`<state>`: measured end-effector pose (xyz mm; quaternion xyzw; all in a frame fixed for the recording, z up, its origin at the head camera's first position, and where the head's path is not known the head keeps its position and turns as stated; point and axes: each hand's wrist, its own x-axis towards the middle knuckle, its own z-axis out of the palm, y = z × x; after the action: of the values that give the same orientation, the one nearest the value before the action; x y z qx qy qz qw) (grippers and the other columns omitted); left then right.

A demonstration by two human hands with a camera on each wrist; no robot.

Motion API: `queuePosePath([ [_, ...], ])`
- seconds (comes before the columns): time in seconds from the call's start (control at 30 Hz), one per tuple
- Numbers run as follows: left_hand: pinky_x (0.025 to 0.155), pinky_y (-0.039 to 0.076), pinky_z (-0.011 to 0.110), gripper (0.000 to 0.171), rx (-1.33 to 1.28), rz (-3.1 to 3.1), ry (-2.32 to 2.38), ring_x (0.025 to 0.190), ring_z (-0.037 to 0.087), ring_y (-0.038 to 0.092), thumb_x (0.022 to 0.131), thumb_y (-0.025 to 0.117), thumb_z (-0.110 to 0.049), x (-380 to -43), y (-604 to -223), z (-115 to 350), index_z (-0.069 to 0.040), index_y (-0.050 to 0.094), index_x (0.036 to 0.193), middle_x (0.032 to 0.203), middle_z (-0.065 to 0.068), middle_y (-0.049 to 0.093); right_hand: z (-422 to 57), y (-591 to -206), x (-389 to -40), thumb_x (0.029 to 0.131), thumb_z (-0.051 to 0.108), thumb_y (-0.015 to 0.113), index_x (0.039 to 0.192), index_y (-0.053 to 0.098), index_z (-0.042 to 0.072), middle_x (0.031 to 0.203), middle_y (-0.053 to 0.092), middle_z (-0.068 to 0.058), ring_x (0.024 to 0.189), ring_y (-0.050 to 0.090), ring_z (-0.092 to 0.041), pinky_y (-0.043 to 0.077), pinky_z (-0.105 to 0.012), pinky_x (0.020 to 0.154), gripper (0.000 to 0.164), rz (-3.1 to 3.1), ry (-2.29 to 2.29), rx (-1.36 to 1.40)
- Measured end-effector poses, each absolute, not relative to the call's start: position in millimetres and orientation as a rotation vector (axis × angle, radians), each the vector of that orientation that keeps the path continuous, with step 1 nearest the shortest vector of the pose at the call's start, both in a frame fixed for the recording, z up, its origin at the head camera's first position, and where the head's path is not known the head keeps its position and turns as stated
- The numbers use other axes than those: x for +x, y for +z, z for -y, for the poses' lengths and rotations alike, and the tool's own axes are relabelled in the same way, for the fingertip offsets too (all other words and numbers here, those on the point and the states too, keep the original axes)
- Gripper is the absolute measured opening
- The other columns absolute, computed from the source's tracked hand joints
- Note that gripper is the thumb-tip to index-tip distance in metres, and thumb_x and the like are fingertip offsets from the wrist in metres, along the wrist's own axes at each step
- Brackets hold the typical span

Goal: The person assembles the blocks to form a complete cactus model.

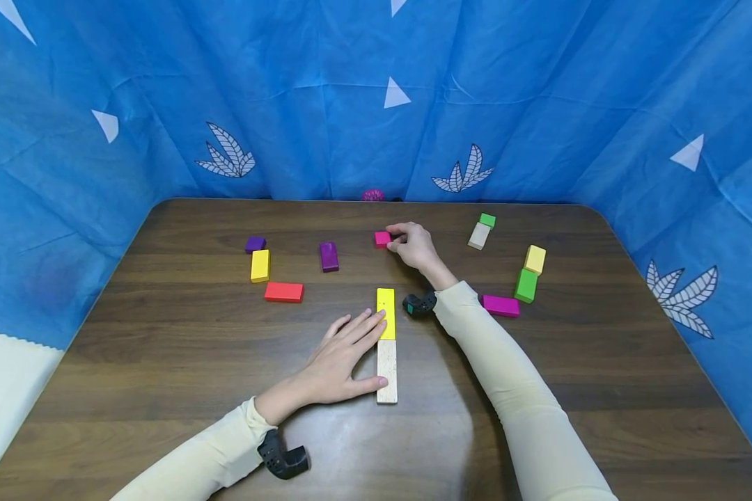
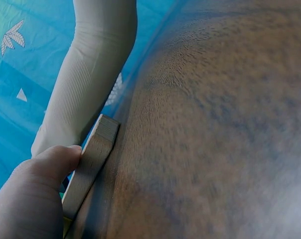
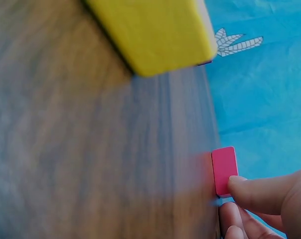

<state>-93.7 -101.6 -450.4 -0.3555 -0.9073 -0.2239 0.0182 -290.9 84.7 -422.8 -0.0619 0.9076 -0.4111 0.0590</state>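
Observation:
A yellow block [image 1: 386,300] and a whitish wooden block [image 1: 386,362] lie end to end in a line on the table. My left hand [image 1: 345,358] rests over them from the left with spread, straight fingers; fingertips touch the yellow block and the thumb lies on the whitish one. Farther back, my right hand [image 1: 415,247] pinches a small pink block [image 1: 382,239] at its right end. In the right wrist view the thumb [image 3: 262,194] presses on the face of the pink block [image 3: 224,169], while the other fingers curl below it.
Left of centre lie a dark purple block [image 1: 255,244], a yellow block [image 1: 260,266], a red block [image 1: 284,292] and a purple block [image 1: 329,257]. On the right are green [image 1: 526,285], pale yellow [image 1: 535,259], grey-white [image 1: 479,236] and magenta [image 1: 500,305] blocks. A blue curtain [image 1: 326,104] hangs behind the table.

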Motion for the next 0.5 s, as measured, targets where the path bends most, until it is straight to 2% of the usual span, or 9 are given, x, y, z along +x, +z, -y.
queuePosePath([
  [0.5,0.117,0.019,0.056,0.087,-1.102,2.826,-0.718,0.150,0.026,0.022,0.087,0.059,-0.058,-93.3,-448.0,101.4,-0.009,0.031,0.153,0.162,0.003,0.025,-93.0,-417.3,-275.7,0.091,0.013,0.068,0.124,0.066,0.007,0.115,0.068,-0.013,0.093,0.061,-0.024,0.053,-0.032,0.081,0.033,-2.732,-1.306,-0.155],
])
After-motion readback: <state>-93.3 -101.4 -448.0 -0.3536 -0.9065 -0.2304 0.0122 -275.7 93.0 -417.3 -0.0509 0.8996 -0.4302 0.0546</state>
